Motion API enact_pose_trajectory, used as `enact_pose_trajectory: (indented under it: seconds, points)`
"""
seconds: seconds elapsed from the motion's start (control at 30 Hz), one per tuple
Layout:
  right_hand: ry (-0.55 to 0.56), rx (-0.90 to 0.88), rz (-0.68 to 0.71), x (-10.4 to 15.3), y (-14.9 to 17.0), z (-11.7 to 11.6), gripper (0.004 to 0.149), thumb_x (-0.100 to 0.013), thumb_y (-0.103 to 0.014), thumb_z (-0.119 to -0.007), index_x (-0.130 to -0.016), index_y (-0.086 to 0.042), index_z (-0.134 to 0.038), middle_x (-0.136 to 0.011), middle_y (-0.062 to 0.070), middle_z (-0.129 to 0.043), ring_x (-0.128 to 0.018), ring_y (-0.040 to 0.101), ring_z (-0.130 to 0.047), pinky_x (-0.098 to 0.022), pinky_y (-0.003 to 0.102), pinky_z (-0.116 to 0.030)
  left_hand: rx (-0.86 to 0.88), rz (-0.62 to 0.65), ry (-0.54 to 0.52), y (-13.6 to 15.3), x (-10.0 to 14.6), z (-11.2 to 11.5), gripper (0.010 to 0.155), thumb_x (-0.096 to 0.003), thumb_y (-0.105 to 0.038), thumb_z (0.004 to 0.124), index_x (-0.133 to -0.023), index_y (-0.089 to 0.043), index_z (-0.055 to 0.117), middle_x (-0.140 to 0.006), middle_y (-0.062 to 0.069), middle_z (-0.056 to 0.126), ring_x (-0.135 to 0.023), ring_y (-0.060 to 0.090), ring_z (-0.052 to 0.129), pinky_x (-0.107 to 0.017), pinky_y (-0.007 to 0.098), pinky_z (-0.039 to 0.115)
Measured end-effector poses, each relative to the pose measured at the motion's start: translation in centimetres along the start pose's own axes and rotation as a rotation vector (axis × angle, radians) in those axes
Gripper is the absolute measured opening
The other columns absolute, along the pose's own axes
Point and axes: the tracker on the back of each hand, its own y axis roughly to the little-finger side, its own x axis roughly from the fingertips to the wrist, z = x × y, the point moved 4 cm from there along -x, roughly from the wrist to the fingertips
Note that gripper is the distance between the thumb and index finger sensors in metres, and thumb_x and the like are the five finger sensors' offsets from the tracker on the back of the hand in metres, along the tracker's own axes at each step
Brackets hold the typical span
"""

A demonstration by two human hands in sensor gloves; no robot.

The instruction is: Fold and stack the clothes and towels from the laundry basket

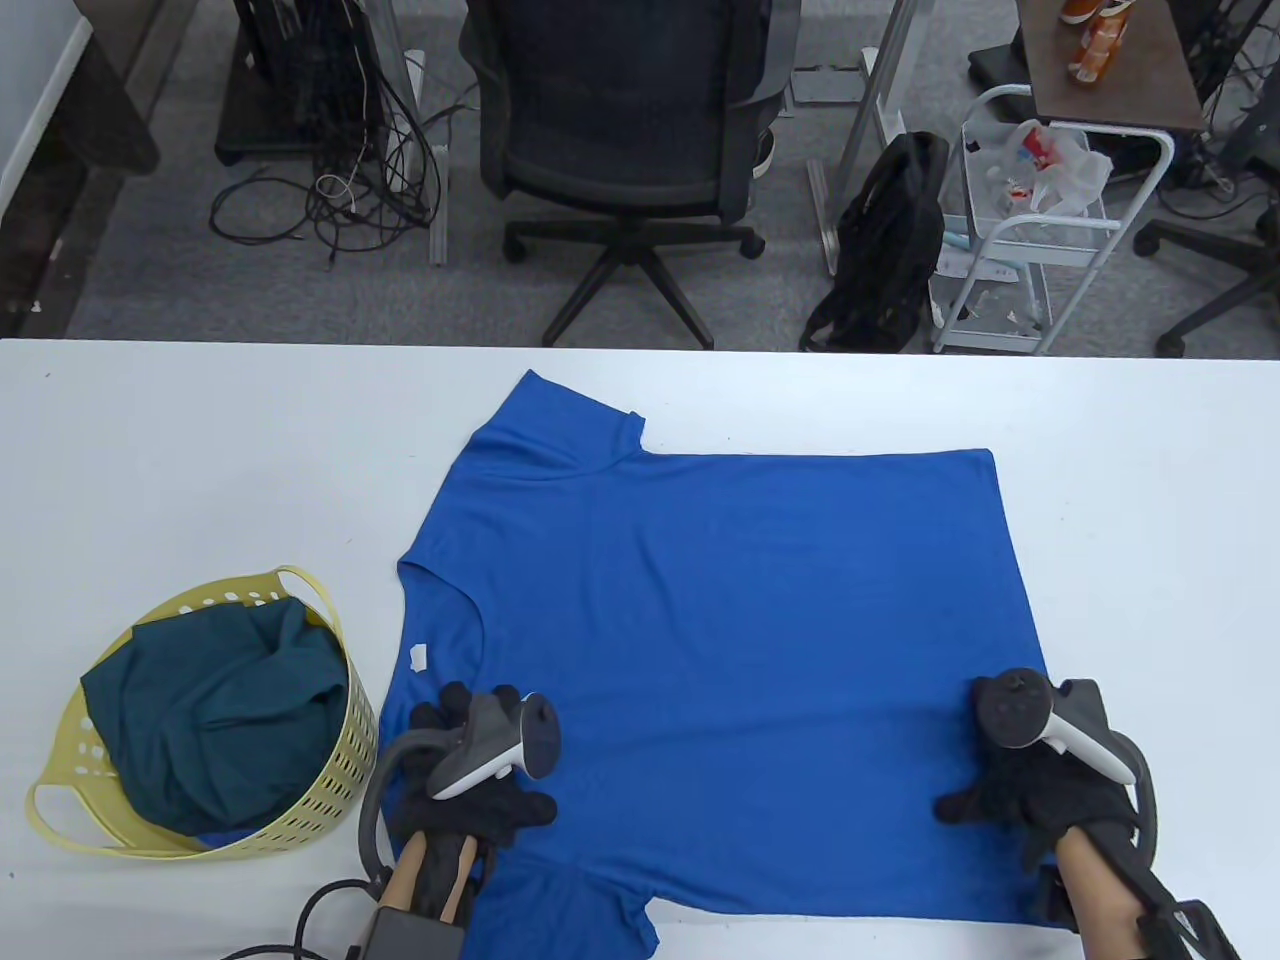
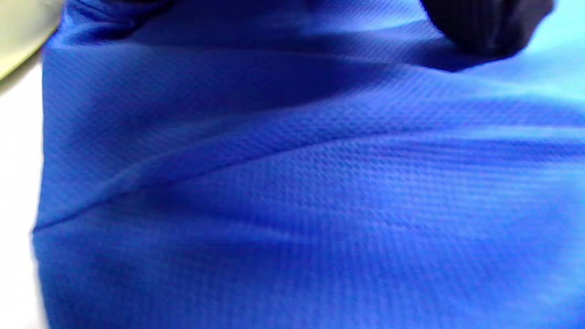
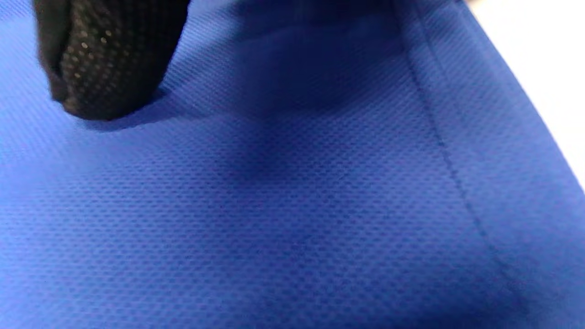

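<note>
Blue T-shirt [image 1: 720, 640], one in number, is lying flat on the white table [image 1: 200, 450], neckline toward the left and hem toward the right, filling both wrist views with its mesh weave. Left hand [image 1: 470, 790] is resting on the shirt near the neckline, by the near sleeve, fingers spread and fairly straight, pressing the fabric rather than pinching it; the left wrist view is showing one dark gloved fingertip [image 2: 484, 23] touching the cloth beside a soft crease. Right hand [image 1: 1030, 795] is lying on the shirt's near corner at the hem, thumb stretched out to the left; whether its remaining fingers are curling over the fabric edge cannot be told, since the tracker is covering them. The right wrist view is showing one gloved fingertip [image 3: 109, 55] on the cloth, close to the stitched hem. One yellow laundry basket [image 1: 320, 790] is standing just left of the shirt, holding one crumpled dark teal garment [image 1: 220, 710]. Two trackers are showing, one per hand.
</note>
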Motion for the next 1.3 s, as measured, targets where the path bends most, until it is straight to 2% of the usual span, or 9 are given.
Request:
enact_pose_trajectory:
  seconds: [0.07,0.17,0.23,0.33,0.43,0.6,0.97,1.1,1.3]
  points:
    - [0.053,-0.024,0.019,0.7,0.1,0.5,0.114,-0.04,-0.054,-0.085,-0.108,-0.014,-0.004,-0.111,0.025,0.005,-0.098,0.053,0.0,-0.071,0.079,-0.028,0.001,-0.012,-0.099,0.4,0.8,-0.9,0.108,-0.0474,-0.065,0.07,-0.123,-0.012,0.013,-0.122,0.043,0.018,-0.106,0.069,0.036,-0.074,0.071,0.052]
    - [0.169,-0.043,0.041,2.7,-0.1,2.1,0.098,-0.049,-0.047,-0.083,-0.115,-0.017,-0.017,-0.117,0.026,-0.008,-0.102,0.054,-0.008,-0.072,0.078,-0.033,0.005,-0.041,-0.327,1.0,2.9,-3.1,0.087,-0.055,-0.054,0.071,-0.124,-0.017,0.031,-0.126,0.036,0.033,-0.108,0.062,0.048,-0.075,0.066,0.058]
    - [0.24,-0.021,0.042,3.8,-0.2,2.8,0.091,-0.052,-0.04,-0.085,-0.118,-0.016,-0.026,-0.119,0.025,-0.013,-0.104,0.053,-0.012,-0.072,0.079,-0.033,-0.011,-0.068,-0.387,1.4,4.1,-3.9,0.074,-0.0575,-0.047,0.073,-0.121,-0.02,0.047,-0.126,0.028,0.048,-0.109,0.053,0.062,-0.075,0.061,0.065]
    - [0.282,0.01,0.037,4.7,-0.4,3.2,0.083,-0.053,-0.033,-0.086,-0.119,-0.014,-0.04,-0.122,0.027,-0.027,-0.107,0.055,-0.027,-0.071,0.079,-0.037,-0.045,-0.115,-0.391,1.9,5.0,-4.1,0.058,-0.0584,-0.041,0.075,-0.113,-0.024,0.063,-0.12,0.02,0.068,-0.102,0.04,0.082,-0.072,0.051,0.076]
    - [0.286,0.051,-0.003,5.0,-0.3,3.3,0.071,-0.052,-0.026,-0.089,-0.113,-0.009,-0.06,-0.119,0.027,-0.054,-0.105,0.054,-0.056,-0.071,0.076,-0.047,-0.066,-0.142,-0.347,2.3,5.2,-3.9,0.052,-0.0587,-0.039,0.076,-0.108,-0.026,0.07,-0.114,0.016,0.079,-0.095,0.033,0.092,-0.068,0.046,0.082]
    - [0.323,0.182,-0.142,4.9,0.0,3.2,0.061,-0.047,-0.023,-0.095,-0.104,-0.009,-0.076,-0.111,0.024,-0.072,-0.097,0.05,-0.072,-0.069,0.073,-0.056,-0.065,-0.163,-0.289,2.7,4.5,-3.2,0.052,-0.0588,-0.037,0.077,-0.109,-0.026,0.07,-0.111,0.015,0.082,-0.091,0.03,0.097,-0.066,0.043,0.086]
    - [0.34,0.274,-0.263,3.2,0.7,2.6,0.06,-0.047,-0.024,-0.096,-0.102,-0.016,-0.074,-0.109,0.016,-0.072,-0.095,0.044,-0.076,-0.07,0.07,-0.059,-0.166,-0.248,-0.227,3.3,2.2,-1.8,0.055,-0.058,-0.034,0.079,-0.111,-0.033,0.063,-0.112,0.011,0.08,-0.091,0.026,0.096,-0.066,0.039,0.086]
    - [0.352,0.265,-0.278,3.1,1.2,2.7,0.061,-0.045,-0.024,-0.096,-0.101,-0.019,-0.074,-0.11,0.013,-0.072,-0.096,0.042,-0.075,-0.071,0.07,-0.058,-0.28,-0.294,-0.27,2.3,1.8,-1.7,0.063,-0.0542,-0.038,0.085,-0.112,-0.032,0.06,-0.108,0.009,0.083,-0.087,0.023,0.099,-0.065,0.038,0.087]
    - [0.406,0.247,-0.303,2.9,2.0,3.1,0.048,-0.043,-0.024,-0.096,-0.088,-0.023,-0.082,-0.105,0.005,-0.077,-0.095,0.037,-0.078,-0.072,0.069,-0.059,-0.374,-0.349,-0.289,1.2,1.0,-1.7,0.064,-0.0503,-0.039,0.088,-0.108,-0.031,0.063,-0.106,0.007,0.086,-0.085,0.021,0.1,-0.064,0.037,0.088]
